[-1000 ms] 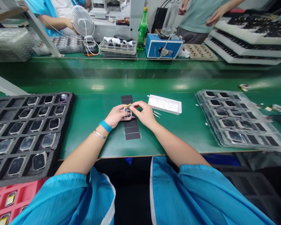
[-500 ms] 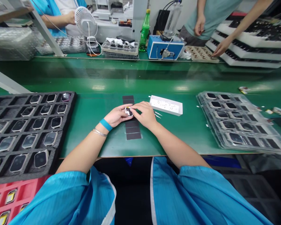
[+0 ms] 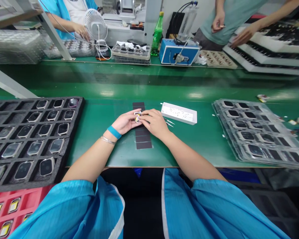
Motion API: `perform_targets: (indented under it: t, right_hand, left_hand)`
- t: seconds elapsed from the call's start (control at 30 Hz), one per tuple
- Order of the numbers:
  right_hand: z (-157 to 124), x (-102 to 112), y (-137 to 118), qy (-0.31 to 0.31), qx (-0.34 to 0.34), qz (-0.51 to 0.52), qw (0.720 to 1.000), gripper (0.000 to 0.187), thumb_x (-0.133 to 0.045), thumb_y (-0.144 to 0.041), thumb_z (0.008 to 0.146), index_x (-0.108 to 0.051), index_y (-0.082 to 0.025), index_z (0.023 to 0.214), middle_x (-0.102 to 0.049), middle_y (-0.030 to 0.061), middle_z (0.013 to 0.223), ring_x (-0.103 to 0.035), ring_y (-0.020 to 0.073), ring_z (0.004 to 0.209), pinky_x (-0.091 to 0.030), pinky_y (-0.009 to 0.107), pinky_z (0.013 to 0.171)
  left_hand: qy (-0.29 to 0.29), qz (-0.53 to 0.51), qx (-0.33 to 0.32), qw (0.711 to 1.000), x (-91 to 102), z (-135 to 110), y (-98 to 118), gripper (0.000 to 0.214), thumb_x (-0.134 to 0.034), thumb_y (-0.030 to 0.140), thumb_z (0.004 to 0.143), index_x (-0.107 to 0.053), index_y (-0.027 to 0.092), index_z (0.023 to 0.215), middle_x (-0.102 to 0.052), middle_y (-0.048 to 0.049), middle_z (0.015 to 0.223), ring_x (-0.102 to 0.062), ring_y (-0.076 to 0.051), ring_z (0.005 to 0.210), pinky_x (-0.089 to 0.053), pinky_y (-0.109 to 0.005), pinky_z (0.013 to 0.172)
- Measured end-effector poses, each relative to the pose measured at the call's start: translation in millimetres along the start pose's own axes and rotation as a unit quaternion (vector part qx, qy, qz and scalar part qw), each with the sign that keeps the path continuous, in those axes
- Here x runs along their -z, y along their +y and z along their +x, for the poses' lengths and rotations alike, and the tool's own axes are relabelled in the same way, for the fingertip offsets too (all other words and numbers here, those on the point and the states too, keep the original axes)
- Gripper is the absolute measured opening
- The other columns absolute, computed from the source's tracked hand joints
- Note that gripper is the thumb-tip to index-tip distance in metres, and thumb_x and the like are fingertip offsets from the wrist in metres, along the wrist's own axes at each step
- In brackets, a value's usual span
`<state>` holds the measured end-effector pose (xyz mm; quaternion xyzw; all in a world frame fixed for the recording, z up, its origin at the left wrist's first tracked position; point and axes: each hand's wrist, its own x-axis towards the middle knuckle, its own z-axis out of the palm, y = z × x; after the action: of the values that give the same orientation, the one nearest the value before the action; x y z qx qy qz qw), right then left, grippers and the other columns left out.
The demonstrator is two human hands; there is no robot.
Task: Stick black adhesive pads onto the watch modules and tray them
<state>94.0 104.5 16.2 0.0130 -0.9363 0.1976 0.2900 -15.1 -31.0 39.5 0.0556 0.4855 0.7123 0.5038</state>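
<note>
Held between both hands is a small open smartwatch (image 3: pixel 137 118), with silver edges and a yellow part showing inside. My left hand (image 3: pixel 126 123) supports it from the left, its fingers and thumb around the frame. From the right, my right hand (image 3: pixel 153 122) has its thumb and fingertips closed on the watch; exactly which part they pinch is too small to tell. Below them lies a column of dark rectangular pads (image 3: pixel 144 139) on the table. White-tipped tweezers (image 3: pixel 169 122) rest just right of my right hand, beside a white box (image 3: pixel 189 119) holding tiny dark pieces.
A black foam tray (image 3: pixel 76 132) of watches stands at left, above a red tray (image 3: pixel 27 196) of watch parts. Clear plastic trays (image 3: pixel 229 139) with watches lie at right. Across the bench are a fan (image 3: pixel 96 25), a green bottle (image 3: pixel 156 35), a blue machine (image 3: pixel 168 53) and two co-workers.
The watch has tilted in my hands and its yellow inside shows more. The view has shifted slightly. Across the bench, one co-worker's hand has lowered beside the fan; another's has moved to the white trays.
</note>
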Motion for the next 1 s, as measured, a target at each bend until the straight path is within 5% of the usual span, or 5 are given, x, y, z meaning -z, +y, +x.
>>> perform_targets:
  t: [0.33, 0.47, 0.57, 0.8, 1.0]
  right_hand:
    - [0, -3, 2, 0.042, -0.097, 0.185, 0.977, 0.015, -0.070, -0.020, 0.079, -0.065, -0.020, 0.093, -0.057, 0.0064, 0.104, -0.057, 0.0203, 0.103, -0.051, 0.039, 0.093]
    - [1, -6, 6, -0.010, -0.186, 0.354, 0.916, 0.049, -0.071, -0.027, 0.074, -0.053, -0.023, 0.120, -0.054, 0.0096, 0.125, -0.060, 0.0201, 0.108, -0.057, 0.036, 0.087]
    - [1, -5, 4, -0.080, -0.200, 0.441, 0.871, 0.054, -0.069, -0.030, 0.076, -0.049, -0.024, 0.125, -0.064, 0.0071, 0.116, -0.065, 0.0193, 0.100, -0.057, 0.037, 0.087]
    - [-1, -3, -10, -0.039, -0.194, 0.438, 0.877, 0.051, -0.066, -0.031, 0.078, -0.052, -0.023, 0.126, -0.068, 0.0068, 0.116, -0.068, 0.0204, 0.103, -0.056, 0.037, 0.093]
    - [0, -9, 3, -0.034, -0.209, 0.407, 0.889, 0.052, -0.071, -0.033, 0.076, -0.057, -0.023, 0.125, -0.067, 0.0095, 0.119, -0.069, 0.0197, 0.097, -0.056, 0.038, 0.091]
  left_hand:
    - [-0.041, 0.046, -0.059, 0.996, 6.3, 5, -8, 0.038, -0.074, 0.009, 0.074, -0.068, 0.018, 0.111, -0.072, -0.0056, 0.100, -0.069, -0.014, 0.085, -0.057, -0.035, 0.087]
    - [-0.057, 0.070, -0.074, 0.993, 9.0, 8, -11, 0.045, -0.080, 0.013, 0.068, -0.068, 0.017, 0.112, -0.073, -0.0086, 0.102, -0.070, -0.015, 0.085, -0.058, -0.035, 0.085]
    - [-0.070, 0.089, -0.078, 0.991, 8.5, 7, -13, 0.047, -0.085, 0.019, 0.064, -0.069, 0.016, 0.108, -0.074, -0.0097, 0.099, -0.071, -0.017, 0.083, -0.059, -0.034, 0.082]
    - [-0.091, 0.100, -0.095, 0.986, 6.1, 2, -9, 0.052, -0.091, 0.028, 0.056, -0.070, 0.016, 0.102, -0.074, -0.0093, 0.096, -0.071, -0.019, 0.086, -0.059, -0.031, 0.078]
    - [-0.057, 0.078, -0.057, 0.994, 9.2, 10, -9, 0.038, -0.081, 0.017, 0.070, -0.069, 0.016, 0.106, -0.073, -0.0077, 0.099, -0.070, -0.014, 0.084, -0.057, -0.032, 0.085]
